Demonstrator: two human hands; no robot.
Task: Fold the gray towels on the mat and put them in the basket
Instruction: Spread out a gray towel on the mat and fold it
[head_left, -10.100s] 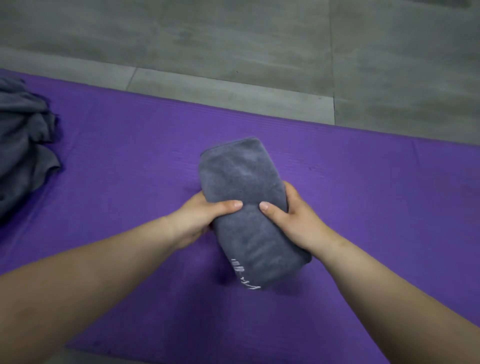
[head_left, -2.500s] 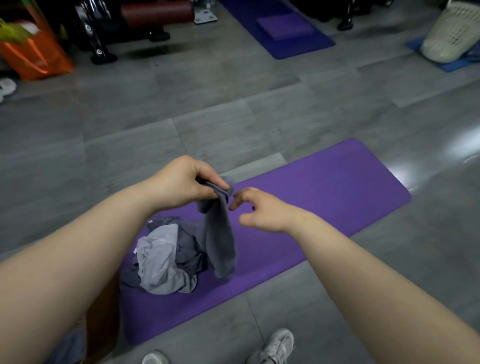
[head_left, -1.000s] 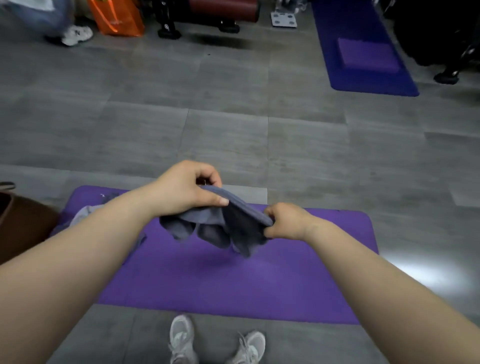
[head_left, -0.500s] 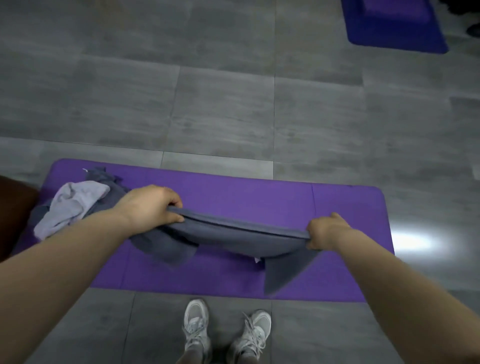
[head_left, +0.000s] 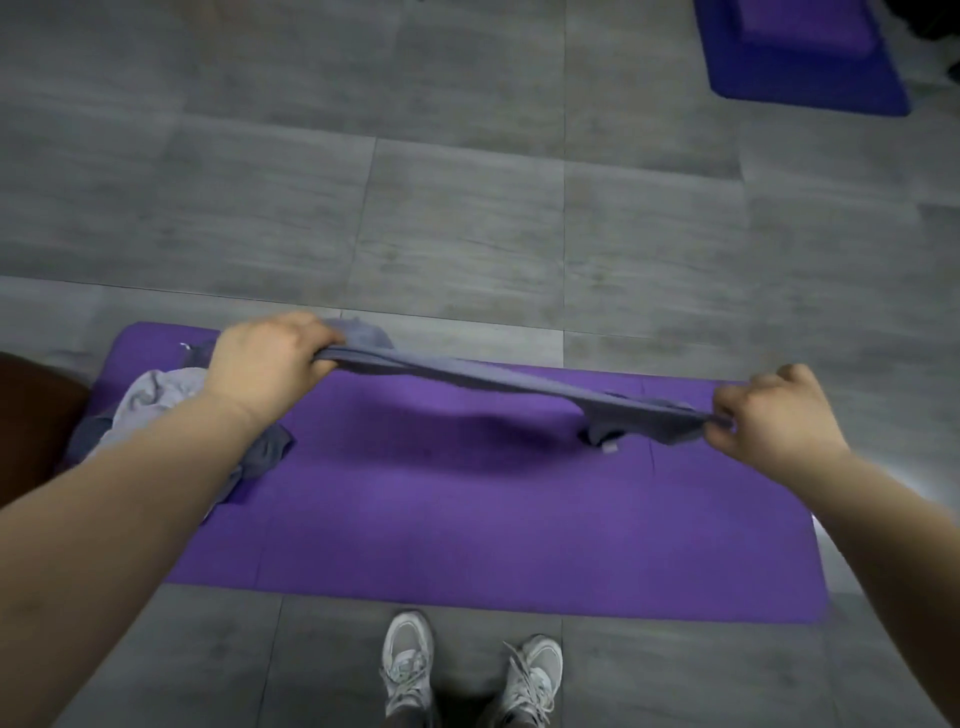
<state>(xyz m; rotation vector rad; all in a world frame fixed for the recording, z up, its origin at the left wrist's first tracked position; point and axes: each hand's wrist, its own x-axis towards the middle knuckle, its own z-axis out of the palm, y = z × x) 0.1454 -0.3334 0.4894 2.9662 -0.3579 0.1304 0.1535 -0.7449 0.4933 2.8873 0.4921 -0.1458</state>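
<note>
A gray towel (head_left: 498, 382) is stretched in the air above the purple mat (head_left: 467, 514), seen almost edge-on. My left hand (head_left: 265, 364) grips its left end and my right hand (head_left: 769, 415) pinches its right end, where a small tag hangs down. A pile of loose gray towels (head_left: 156, 395) lies on the mat's left end, partly hidden by my left arm. A brown object (head_left: 31, 410), perhaps the basket, shows at the left edge; I cannot tell for sure.
I stand on a gray tiled floor at the mat's near edge, my white shoes (head_left: 467, 670) just short of it. A second purple mat (head_left: 800, 57) with a block on it lies far right.
My hands have moved further apart, pulling the towel out long and taut. The part that hung below it half a second ago has risen, and the view has tilted further down.
</note>
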